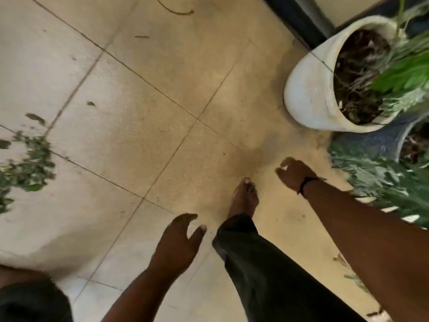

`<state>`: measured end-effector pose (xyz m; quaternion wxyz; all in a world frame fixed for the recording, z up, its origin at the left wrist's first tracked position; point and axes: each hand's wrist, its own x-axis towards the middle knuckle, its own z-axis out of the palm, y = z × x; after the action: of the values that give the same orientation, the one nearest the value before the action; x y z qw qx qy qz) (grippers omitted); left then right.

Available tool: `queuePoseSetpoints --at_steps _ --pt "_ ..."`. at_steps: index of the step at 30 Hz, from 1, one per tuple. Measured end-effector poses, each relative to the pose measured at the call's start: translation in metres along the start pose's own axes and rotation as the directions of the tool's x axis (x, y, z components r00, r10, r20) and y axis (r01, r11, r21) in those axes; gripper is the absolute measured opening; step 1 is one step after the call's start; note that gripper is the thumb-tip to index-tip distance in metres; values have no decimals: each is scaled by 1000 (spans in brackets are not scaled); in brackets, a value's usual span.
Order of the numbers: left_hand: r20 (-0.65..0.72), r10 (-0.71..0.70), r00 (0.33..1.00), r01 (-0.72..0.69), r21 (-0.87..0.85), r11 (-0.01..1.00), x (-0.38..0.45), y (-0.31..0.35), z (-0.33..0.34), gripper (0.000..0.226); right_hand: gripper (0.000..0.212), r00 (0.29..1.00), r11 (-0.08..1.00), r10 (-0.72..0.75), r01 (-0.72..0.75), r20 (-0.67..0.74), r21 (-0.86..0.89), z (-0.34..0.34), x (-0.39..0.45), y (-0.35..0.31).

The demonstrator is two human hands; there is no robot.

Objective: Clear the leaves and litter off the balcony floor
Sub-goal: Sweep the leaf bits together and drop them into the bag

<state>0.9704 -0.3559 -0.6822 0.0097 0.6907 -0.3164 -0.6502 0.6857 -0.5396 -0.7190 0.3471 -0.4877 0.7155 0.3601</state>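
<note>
Both the left hand (176, 242) and right hand (294, 174) hung empty, fingers loose, over open floor (144, 94); leaves (30, 163) hugged the left edge, a white pot (311, 89) the right.

Both the left hand (177, 242) and right hand (293, 173) hang empty above the beige tiled floor (144, 94); a heap of green leaves (27, 168) lies far left, a white round plant pot (308, 89) upper right.
</note>
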Motion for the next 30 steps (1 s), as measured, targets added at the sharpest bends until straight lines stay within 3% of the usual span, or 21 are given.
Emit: queuePoseSetpoints --at_steps 4,9,12,13,14,15,16,17,19,20,21,23,24,26,28,30 --pt "-11 125 992 -112 370 922 61 -6 -14 54 53 991 974 14 17 -134 225 -1 76 0" --pt "-109 89 990 -33 430 902 104 -27 -37 49 79 964 858 156 -24 -216 513 26 146 -32" --pt "-117 45 992 9 429 903 109 -43 -39 47 92 931 865 295 -165 -216 473 78 139 -89" --pt "-106 25 994 25 445 895 108 -48 -37 47 95 941 905 245 -135 -235 402 102 123 -114" --pt "-91 10 996 33 458 888 107 -51 -35 47 96 957 949 107 -17 -270 313 126 104 -136" --pt "-75 -4 997 38 467 884 105 -54 -33 47 95 956 958 -122 184 -266 222 151 86 -154" --pt "-60 -12 998 39 464 885 103 -55 -32 47 91 902 896 -379 414 -207 161 167 66 -167" --pt "-45 -20 999 38 458 888 102 -55 -30 47 86 785 774 -604 619 -138 134 176 43 -176" --pt "-14 -33 999 36 458 888 98 -55 -30 47 77 589 578 -797 808 -137 111 183 8 -178" --pt "0 -29 1000 25 463 886 97 -55 -32 47 74 606 590 -756 795 -247 144 174 -4 -171" --pt "11 -13 1000 6 469 883 99 -55 -35 46 72 687 655 -635 721 -353 226 163 -9 -161" --pt "9 37 999 -37 489 871 107 -60 -43 46 66 889 841 -274 406 -367 357 147 10 -122" --pt "-3 76 997 -64 520 852 114 -63 -48 48 65 913 888 -107 266 -393 375 140 28 -96" --pt "-47 173 984 -101 647 756 128 -70 -55 60 66 875 871 171 81 -453 484 136 64 -45" --pt "-108 288 951 -105 765 635 144 -71 -62 76 66 803 777 426 -90 -416 623 136 92 -17" --pt "-153 375 914 -90 826 557 163 -66 -74 91 67 763 702 545 -190 -347 686 131 106 -4"
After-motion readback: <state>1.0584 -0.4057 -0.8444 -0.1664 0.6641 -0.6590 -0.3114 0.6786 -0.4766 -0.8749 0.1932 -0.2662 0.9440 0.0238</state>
